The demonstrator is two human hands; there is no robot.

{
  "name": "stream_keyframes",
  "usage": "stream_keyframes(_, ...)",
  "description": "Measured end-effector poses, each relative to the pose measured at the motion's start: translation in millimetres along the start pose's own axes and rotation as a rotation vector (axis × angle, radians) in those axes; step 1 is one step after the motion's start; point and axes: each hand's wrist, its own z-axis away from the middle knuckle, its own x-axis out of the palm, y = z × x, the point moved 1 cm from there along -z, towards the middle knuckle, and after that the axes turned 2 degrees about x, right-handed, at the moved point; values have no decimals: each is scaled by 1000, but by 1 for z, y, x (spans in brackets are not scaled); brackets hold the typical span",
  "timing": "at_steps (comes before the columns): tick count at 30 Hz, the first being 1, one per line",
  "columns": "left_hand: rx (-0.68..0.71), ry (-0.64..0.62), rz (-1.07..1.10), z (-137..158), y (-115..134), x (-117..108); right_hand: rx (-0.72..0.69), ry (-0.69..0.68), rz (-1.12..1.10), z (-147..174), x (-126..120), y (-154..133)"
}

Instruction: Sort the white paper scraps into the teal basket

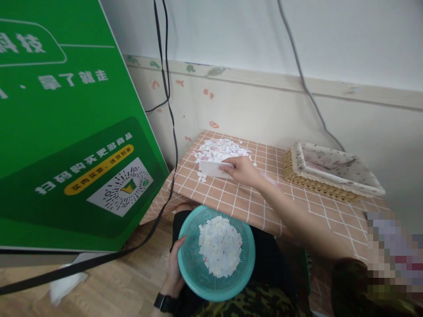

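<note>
My left hand [175, 264], a black band on its wrist, grips the left rim of a round teal plastic basket [189, 246] on my lap. Inside the basket lies a heap of small white paper scraps [220, 246]. Over the table, my right hand [243, 171] pinches a flat white card [214, 169] by its right end. The card stands on edge at the near side of a pile of paper scraps [221, 149], white with some pink. Several loose scraps lie by the card's left end.
A brown checked cloth covers the table [228, 196]. A wicker basket with a floral lining [317, 185] stands at the table's right. On the left is a large green printed panel [66, 110], with a black strap [173, 127] hanging beside it. The wall borders the table's far side.
</note>
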Motion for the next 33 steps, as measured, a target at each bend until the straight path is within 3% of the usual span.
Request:
stream_keyframes(14,56,7,-8,3,2,1,11,-45,-40,-5,-5,-5)
stream_keyframes(22,48,-6,-16,3,1,2,7,-67,90,-10,-21,-14)
stream_keyframes(33,66,-6,-7,0,0,0,-28,-84,97,-34,-1,-29)
